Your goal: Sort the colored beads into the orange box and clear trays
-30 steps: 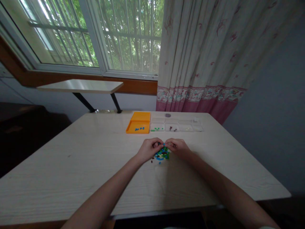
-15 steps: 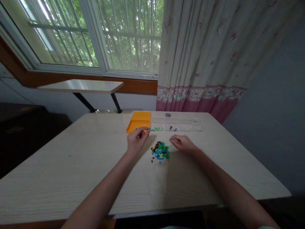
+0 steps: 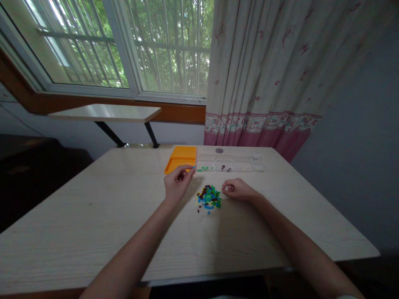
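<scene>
My left hand (image 3: 178,179) is closed in a pinch on a small blue building brick (image 3: 193,167). It hovers in front of the orange box (image 3: 184,152), close to the left end of a clear compartment tray (image 3: 240,170). Green pieces (image 3: 205,168) lie in the tray's left compartment, and dark brown ones (image 3: 223,167) in the one beside it. My right hand (image 3: 238,189) has its fingers curled together at the right edge of a pile of small mixed bricks (image 3: 209,197), coloured blue, green, brown and yellow. Whatever those fingers hold, if anything, is too small to make out.
The pale wooden table (image 3: 124,232) reaches back to the wall under the window. A raised white shelf (image 3: 115,111) on black supports stands at the back left. Behind the tray are a grey round spot (image 3: 219,150) and a hanging curtain (image 3: 258,124).
My right hand has come down slightly, and its fingers have curled by the pile. The left hand has shifted slightly left, still pinching the blue brick.
</scene>
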A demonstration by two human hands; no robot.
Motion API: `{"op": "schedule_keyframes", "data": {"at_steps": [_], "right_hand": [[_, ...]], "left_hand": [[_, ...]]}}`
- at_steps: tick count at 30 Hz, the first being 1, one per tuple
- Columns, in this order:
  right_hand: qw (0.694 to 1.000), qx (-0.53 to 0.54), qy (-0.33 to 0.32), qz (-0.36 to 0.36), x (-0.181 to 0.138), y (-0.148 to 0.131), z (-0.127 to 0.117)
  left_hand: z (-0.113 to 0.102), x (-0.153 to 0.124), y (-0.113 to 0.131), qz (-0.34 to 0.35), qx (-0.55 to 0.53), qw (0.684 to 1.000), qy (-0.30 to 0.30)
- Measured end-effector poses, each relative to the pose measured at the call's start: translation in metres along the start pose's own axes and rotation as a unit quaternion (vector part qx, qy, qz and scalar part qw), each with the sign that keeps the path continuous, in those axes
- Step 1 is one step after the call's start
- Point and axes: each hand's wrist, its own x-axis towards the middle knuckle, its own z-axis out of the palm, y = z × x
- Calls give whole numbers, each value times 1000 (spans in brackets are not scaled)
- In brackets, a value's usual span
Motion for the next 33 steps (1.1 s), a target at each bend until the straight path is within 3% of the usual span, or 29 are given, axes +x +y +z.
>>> {"op": "schedule_keyframes", "data": {"at_steps": [7,15,20,29,33], "right_hand": [[1000,-6,-4,-1,1,0,1],[1000,4,-10,6,0,2,1],[1000,9,0,-1,0,2,2],[998,62,30,15,4,7,9],[993,94,70,10,4,-2,12]], "left_hand": [[0,10,-22,-79,-13,996,28],[-7,19,-72,-145,165,976,9],[-15,26,-89,-165,217,962,4],[-10,23,-81,-138,172,974,-47],[8,8,-62,-151,62,977,-139]]}}
